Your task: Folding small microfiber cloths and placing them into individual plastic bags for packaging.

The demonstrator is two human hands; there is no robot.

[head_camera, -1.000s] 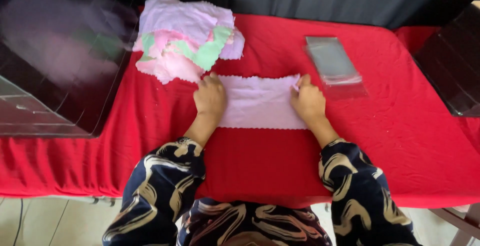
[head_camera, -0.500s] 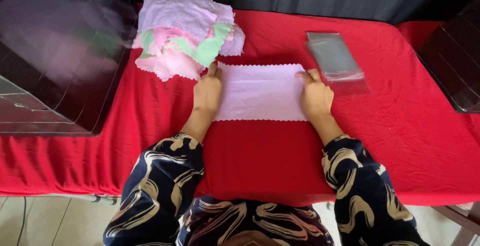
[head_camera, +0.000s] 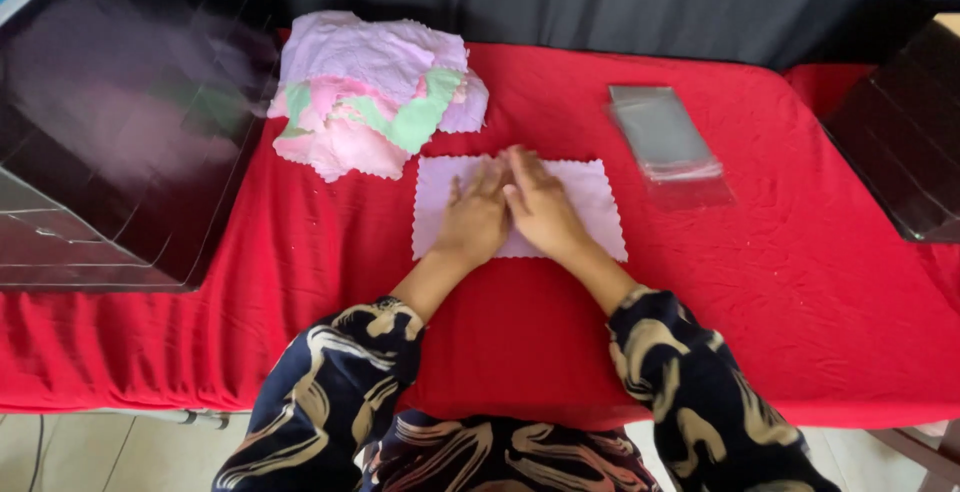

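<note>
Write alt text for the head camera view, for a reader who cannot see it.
Both hands, left hand and right hand, press flat side by side on a pale lilac cloth spread on a red tablecloth. A pile of pastel cloths lies beyond; clear plastic sleeves lie to the right.

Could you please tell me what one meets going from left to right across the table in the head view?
Clear plastic box → pile of pastel cloths → flat lilac cloth under both hands → clear plastic sleeves → dark box.
</note>
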